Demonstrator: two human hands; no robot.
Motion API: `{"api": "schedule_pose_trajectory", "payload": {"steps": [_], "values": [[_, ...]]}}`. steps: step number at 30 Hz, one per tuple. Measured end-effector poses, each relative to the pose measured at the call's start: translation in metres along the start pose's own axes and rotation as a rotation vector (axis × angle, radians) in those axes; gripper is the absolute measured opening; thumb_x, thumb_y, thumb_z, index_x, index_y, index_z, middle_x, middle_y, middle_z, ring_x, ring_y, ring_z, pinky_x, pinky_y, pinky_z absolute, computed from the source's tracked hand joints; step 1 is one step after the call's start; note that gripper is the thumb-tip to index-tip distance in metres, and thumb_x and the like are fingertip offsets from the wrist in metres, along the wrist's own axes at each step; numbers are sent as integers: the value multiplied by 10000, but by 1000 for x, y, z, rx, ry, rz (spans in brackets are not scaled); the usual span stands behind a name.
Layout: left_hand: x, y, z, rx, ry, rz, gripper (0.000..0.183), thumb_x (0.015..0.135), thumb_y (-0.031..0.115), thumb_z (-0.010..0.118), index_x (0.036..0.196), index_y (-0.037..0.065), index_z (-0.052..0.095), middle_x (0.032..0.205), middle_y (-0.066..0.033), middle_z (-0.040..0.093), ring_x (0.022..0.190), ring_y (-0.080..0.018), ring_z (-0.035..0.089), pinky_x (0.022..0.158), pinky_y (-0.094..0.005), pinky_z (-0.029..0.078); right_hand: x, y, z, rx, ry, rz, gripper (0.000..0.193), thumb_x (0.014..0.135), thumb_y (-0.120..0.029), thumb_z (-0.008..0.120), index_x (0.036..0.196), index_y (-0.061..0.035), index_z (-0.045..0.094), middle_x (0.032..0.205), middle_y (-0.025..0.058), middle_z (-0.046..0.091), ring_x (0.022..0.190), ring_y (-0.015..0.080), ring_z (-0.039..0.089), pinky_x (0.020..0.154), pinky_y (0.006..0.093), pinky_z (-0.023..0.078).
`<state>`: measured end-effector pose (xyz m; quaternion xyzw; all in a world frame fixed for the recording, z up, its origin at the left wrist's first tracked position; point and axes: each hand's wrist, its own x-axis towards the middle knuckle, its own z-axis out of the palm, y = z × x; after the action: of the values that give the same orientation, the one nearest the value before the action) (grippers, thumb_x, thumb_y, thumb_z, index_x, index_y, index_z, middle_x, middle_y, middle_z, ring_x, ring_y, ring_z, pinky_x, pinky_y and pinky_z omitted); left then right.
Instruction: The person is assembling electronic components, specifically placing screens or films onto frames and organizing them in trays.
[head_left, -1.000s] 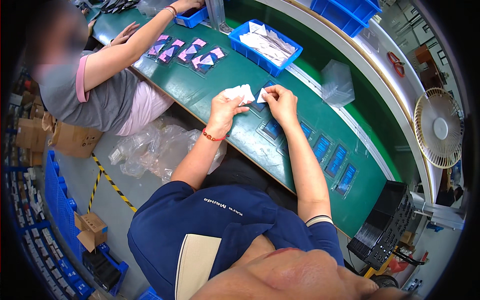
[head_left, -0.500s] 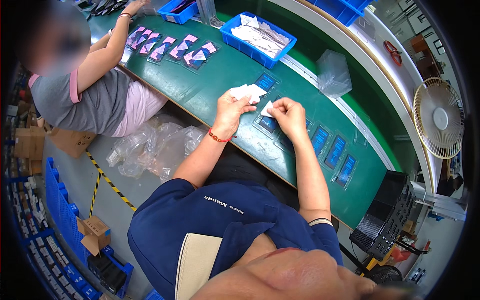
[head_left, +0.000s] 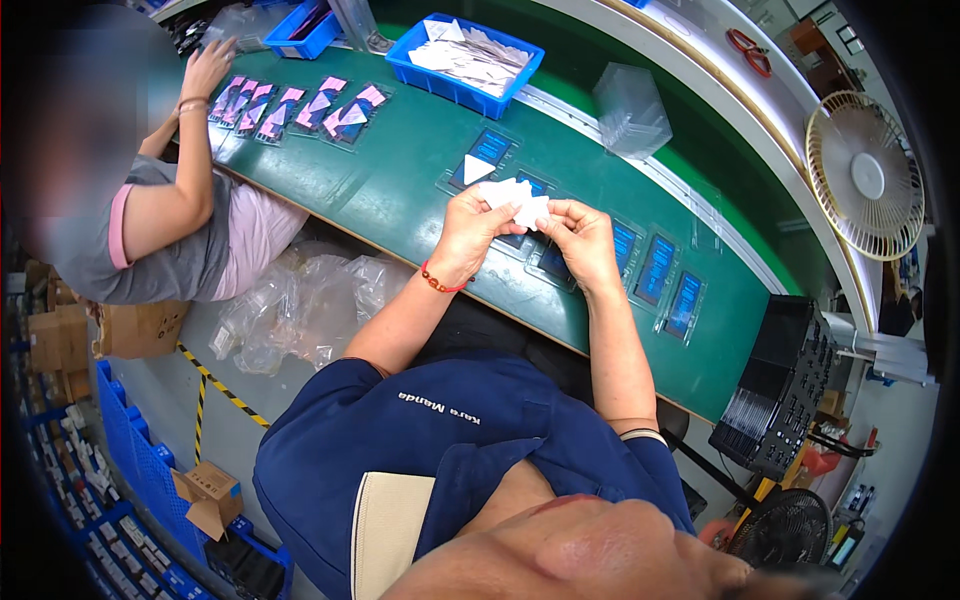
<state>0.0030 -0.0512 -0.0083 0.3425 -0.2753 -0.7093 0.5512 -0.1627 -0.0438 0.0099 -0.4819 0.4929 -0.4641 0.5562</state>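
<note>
In my left hand (head_left: 468, 232), closed, is a fanned bunch of white triangular pieces (head_left: 508, 196), card or paper by their look. My right hand (head_left: 585, 245) pinches a white piece at the bunch's right edge, so the hands nearly meet. Below them runs a row of dark blue cards in clear plastic trays, partly covered by my hands. Just beyond the left hand, a single white triangle (head_left: 479, 168) lies on the lower end of the leftmost blue card (head_left: 491, 146). Further blue cards (head_left: 656, 268) lie right of my right hand.
A blue bin (head_left: 465, 62) of white pieces stands at the table's back. Clear trays are stacked (head_left: 632, 110) to its right. Pink-and-blue packs (head_left: 354, 112) lie at left, near a co-worker's hand (head_left: 208, 68). A black rack (head_left: 775, 385) and fan (head_left: 865, 175) stand right.
My right hand has come against the bunch in my left hand; before, it held one triangle apart from it. The triangle on the leftmost card now shows. The view has shifted slightly.
</note>
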Motion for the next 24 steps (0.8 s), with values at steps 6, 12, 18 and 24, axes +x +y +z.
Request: {"api": "schedule_pose_trajectory", "payload": {"steps": [6, 12, 18, 24], "values": [[1, -5, 5, 97, 87, 80, 208, 854, -17, 627, 1057, -38, 586, 995, -118, 661, 848, -182, 664, 655, -280, 586, -18, -5, -27, -260, 73, 69, 188, 774, -30, 708, 949, 26, 666, 778, 61, 684, 647, 114, 620, 683, 255, 487], [0, -12, 17, 76, 25, 25, 209, 856, -18, 623, 1058, -43, 574, 985, -129, 659, 851, -188, 664, 660, -280, 589, -39, -11, -24, -985, 357, -440, 296, 719, -154, 748, 978, -37, 666, 810, 74, 631, 747, 212, 569, 692, 344, 451], [-6, -24, 35, 31, -107, -143, 214, 856, -13, 621, 1058, -57, 567, 1012, -152, 652, 865, -202, 668, 664, -283, 588, -49, -2, -34, -381, 388, -291, 184, 759, -67, 714, 937, -43, 678, 753, 66, 653, 730, 176, 593, 641, 295, 469], [-4, -26, 40, 162, -74, -141, 215, 837, -28, 641, 1039, -46, 571, 978, -162, 660, 859, -236, 679, 657, -289, 591, -68, 7, -72, -1350, 512, -669, 152, 699, -152, 756, 809, -75, 683, 815, 19, 660, 794, 211, 558, 777, 360, 383]]}}
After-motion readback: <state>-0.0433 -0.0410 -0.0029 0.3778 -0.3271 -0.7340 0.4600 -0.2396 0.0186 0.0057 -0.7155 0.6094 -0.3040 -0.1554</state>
